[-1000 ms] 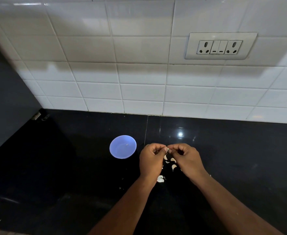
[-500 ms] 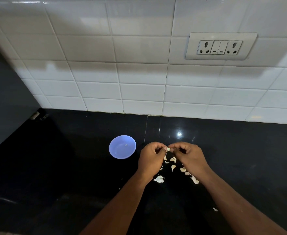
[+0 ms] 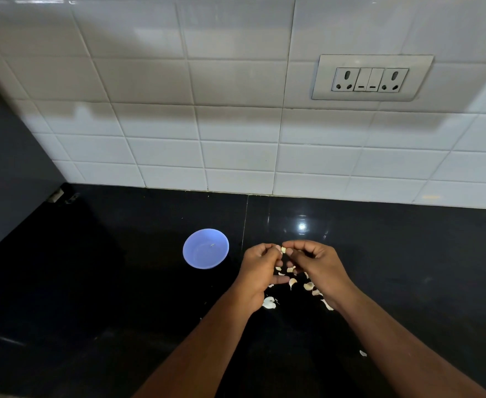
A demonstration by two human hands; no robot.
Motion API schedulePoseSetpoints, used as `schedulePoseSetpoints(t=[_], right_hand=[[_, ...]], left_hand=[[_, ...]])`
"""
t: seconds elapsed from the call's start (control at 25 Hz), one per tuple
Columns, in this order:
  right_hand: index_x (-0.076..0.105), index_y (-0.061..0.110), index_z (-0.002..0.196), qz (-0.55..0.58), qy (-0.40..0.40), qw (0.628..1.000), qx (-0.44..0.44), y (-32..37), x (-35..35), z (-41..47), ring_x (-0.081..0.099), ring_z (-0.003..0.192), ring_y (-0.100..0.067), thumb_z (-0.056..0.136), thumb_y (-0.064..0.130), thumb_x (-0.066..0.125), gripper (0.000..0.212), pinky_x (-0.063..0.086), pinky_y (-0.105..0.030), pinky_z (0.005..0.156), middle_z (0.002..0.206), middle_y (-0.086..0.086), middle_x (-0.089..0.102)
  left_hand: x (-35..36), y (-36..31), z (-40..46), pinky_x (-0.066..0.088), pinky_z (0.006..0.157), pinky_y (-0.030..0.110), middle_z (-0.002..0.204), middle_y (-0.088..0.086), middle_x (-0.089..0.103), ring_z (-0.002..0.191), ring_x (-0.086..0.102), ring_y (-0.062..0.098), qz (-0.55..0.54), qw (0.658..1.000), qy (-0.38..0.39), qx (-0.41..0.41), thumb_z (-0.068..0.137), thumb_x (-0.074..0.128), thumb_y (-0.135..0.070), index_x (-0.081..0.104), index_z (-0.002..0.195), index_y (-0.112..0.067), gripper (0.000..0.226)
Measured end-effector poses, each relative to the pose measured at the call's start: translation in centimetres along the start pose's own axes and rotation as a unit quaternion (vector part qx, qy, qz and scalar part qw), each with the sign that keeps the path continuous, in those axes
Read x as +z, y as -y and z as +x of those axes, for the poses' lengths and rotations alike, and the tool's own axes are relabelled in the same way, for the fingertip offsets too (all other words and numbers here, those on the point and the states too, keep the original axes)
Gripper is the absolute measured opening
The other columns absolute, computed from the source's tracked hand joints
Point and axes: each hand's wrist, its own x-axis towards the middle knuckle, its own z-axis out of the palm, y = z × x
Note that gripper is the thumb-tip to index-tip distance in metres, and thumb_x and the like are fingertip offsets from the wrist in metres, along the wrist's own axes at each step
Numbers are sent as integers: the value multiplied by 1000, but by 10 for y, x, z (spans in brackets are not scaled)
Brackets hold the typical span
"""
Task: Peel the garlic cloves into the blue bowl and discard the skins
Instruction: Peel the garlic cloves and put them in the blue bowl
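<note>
Right then, I had both hands meeting at the centre of the frame: my left hand (image 3: 257,268) and my right hand (image 3: 317,264) each pinched the same garlic clove (image 3: 283,249) between fingertips, held above the black counter (image 3: 121,297). That clove was too small for me to read its long axis. What mattered was the blue bowl (image 3: 205,248), which sat just left of the pinch and beside my left hand, so I judged that hand the nearer one for the drop. Loose skins (image 3: 269,302) lay scattered beneath my hands, lower centre.
</note>
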Motion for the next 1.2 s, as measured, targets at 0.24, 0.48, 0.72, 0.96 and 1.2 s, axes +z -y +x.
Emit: schedulePoseSetpoints(t=[0.24, 0.48, 0.72, 0.96, 1.2], right_hand=[[80, 15, 109, 23, -8, 1000, 5, -1, 10, -5, 72, 79, -11, 100, 15, 69, 15, 57, -21, 72, 88, -6, 79], [79, 9, 106, 47, -27, 998, 8, -2, 18, -4, 69, 75, -13, 104, 14, 61, 19, 59, -25, 73, 84, -7, 76], [74, 0, 113, 181, -26, 982, 48, 1, 13, -2, 67, 72, -17, 107, 13, 55, 23, 57, -26, 66, 93, -14, 75], [75, 7, 113, 60, -11, 997, 40, -1, 2, -5, 72, 78, -20, 107, 8, 54, 22, 60, -29, 70, 99, -12, 79], [80, 27, 108, -112, 7, 993, -26, 1, -9, -8, 73, 84, -5, 105, 16, 60, 23, 55, -18, 70, 94, 7, 77]], left_hand=[[4, 8, -1, 58, 67, 24, 76, -1, 70, 74, 71, 7, 28, 999, -22, 24, 106, 56, -19, 71, 105, -12, 17], [9, 9, -3, 61, 72, 31, 87, 6, 70, 76, 68, 11, -35, 996, -80, 1, 103, 54, -15, 68, 100, -10, 15], [-3, 4, -2, 59, 61, 34, 87, 7, 56, 79, 56, 18, -47, 989, -127, -55, 99, 44, -16, 59, 92, -11, 17], [1, 7, -9, 65, 74, 44, 81, 0, 64, 74, 61, 12, 146, 988, -42, -37, 101, 49, -21, 66, 85, -17, 23], [7, 9, -12, 66, 69, 38, 91, 2, 74, 81, 69, 11, 49, 999, 5, 15, 107, 59, -32, 72, 107, -15, 21]])
